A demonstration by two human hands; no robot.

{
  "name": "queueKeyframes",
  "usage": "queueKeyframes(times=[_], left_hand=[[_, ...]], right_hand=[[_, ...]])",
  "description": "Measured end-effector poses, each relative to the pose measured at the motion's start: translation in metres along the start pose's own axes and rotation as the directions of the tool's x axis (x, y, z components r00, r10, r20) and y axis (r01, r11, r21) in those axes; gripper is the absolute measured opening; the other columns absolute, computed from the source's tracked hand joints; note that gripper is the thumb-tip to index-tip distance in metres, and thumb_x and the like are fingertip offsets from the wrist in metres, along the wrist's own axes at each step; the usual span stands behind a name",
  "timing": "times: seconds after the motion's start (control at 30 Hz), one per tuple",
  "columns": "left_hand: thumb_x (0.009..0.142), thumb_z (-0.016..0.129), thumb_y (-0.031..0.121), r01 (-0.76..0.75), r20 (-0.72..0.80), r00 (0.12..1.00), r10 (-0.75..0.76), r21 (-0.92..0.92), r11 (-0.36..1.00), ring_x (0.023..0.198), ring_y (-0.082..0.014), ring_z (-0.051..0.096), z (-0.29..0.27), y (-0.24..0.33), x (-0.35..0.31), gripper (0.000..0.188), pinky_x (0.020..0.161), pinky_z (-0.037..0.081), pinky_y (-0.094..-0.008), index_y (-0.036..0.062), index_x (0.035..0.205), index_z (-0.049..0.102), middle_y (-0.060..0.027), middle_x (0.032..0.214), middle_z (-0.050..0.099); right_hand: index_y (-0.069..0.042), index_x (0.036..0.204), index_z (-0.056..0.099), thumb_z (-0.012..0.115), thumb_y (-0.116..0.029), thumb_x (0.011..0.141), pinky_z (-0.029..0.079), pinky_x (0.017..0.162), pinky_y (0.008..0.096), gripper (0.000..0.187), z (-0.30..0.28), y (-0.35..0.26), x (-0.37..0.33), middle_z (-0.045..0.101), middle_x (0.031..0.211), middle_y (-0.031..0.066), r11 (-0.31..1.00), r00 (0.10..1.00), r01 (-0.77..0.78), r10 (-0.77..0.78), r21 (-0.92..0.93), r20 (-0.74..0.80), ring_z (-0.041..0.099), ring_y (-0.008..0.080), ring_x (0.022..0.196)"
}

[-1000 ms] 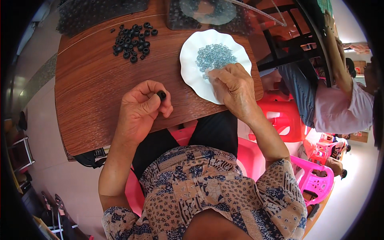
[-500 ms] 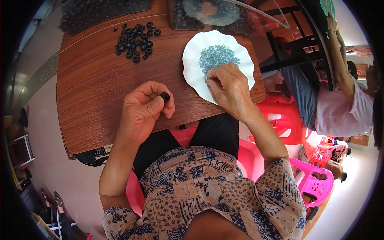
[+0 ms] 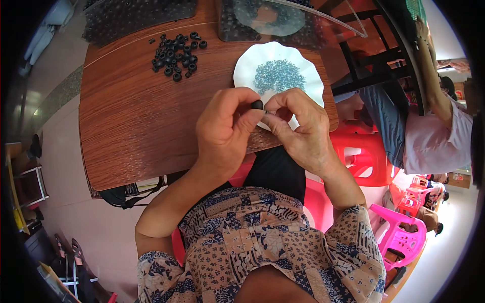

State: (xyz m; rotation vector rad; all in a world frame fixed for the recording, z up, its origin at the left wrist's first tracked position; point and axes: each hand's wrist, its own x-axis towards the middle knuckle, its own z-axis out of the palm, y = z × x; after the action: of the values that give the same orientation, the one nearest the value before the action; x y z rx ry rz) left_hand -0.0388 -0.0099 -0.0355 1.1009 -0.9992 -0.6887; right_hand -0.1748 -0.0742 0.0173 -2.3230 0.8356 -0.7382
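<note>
My left hand (image 3: 225, 131) pinches a small black rubber ring (image 3: 257, 105) between thumb and fingertips. My right hand (image 3: 300, 129) meets it fingertip to fingertip and pinches a tiny metal part that is too small to make out. Both hands hover over the near edge of a white scalloped plate (image 3: 303, 68) that holds a heap of small bluish metal screws (image 3: 277, 76). A loose pile of black rubber rings (image 3: 177, 50) lies on the wooden table (image 3: 136, 121) at the far left.
Dark trays of black parts (image 3: 136, 15) and a clear plastic sheet over another tray (image 3: 283, 20) line the table's far edge. Another person in a pink shirt (image 3: 429, 136) sits to the right. Red and pink plastic chairs (image 3: 399, 237) stand nearby.
My left hand moved right with the black ring. My right hand left the screws on the plate and came to meet it above the plate's near edge.
</note>
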Motion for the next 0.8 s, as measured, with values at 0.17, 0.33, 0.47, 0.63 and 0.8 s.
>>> queueKeyframes(times=[0.17,0.33,0.47,0.63,0.8], left_hand=[[0.078,0.065,0.002,-0.238,0.040,0.971,0.236,0.264,0.935,0.070,-0.0239,0.057,0.006,0.003,0.003,0.017,0.062,0.046,-0.0313,0.0016,0.093,0.057,-0.0107,0.080,0.057],[0.080,0.064,0.002,-0.180,-0.015,0.982,0.186,0.194,0.964,0.071,-0.0187,0.058,0.012,-0.002,0.003,0.016,0.063,0.047,-0.0281,0.0007,0.095,0.056,-0.0087,0.079,0.058],[0.086,0.062,0.007,0.029,-0.023,0.999,-0.030,-0.034,0.999,0.073,-0.0056,0.052,0.013,0.002,0.003,0.015,0.066,0.044,-0.0183,-0.0001,0.098,0.057,-0.0002,0.084,0.059],[0.085,0.062,0.004,0.244,0.044,0.970,-0.240,-0.176,0.954,0.063,-0.0032,0.049,0.010,0.009,0.008,0.013,0.055,0.041,-0.0163,-0.0013,0.096,0.058,-0.0014,0.079,0.059],[0.084,0.063,0.003,0.410,0.123,0.912,-0.392,-0.245,0.878,0.055,-0.0036,0.049,0.005,0.015,0.017,0.012,0.049,0.039,-0.0164,-0.0027,0.093,0.059,-0.0017,0.071,0.059]], right_hand=[[-0.001,0.082,0.056,0.071,0.001,0.073,0.043,0.060,0.0235,0.017,0.001,0.002,-0.003,0.056,0.076,0.0036,0.993,0.997,-0.077,0.078,0.094,-0.006,0.051,0.0105,0.066],[-0.002,0.081,0.058,0.071,0.003,0.070,0.043,0.059,0.0246,0.018,0.005,0.006,-0.005,0.058,0.076,0.0041,0.997,0.995,0.034,-0.028,0.062,-0.092,0.052,0.0123,0.066],[-0.002,0.080,0.059,0.069,0.007,0.065,0.043,0.057,0.0287,0.020,0.008,0.009,-0.001,0.059,0.077,0.0062,0.939,0.930,0.308,-0.331,-0.153,-0.158,0.053,0.0197,0.067],[-0.003,0.082,0.061,0.068,0.006,0.059,0.042,0.057,0.0305,0.025,0.008,0.015,-0.006,0.059,0.078,0.0064,0.880,0.882,0.408,-0.449,-0.242,-0.146,0.052,0.0230,0.068],[-0.003,0.083,0.062,0.067,0.004,0.055,0.042,0.058,0.0306,0.030,0.008,0.018,-0.007,0.060,0.080,0.0062,0.838,0.848,0.467,-0.515,-0.281,-0.127,0.052,0.0225,0.069]])
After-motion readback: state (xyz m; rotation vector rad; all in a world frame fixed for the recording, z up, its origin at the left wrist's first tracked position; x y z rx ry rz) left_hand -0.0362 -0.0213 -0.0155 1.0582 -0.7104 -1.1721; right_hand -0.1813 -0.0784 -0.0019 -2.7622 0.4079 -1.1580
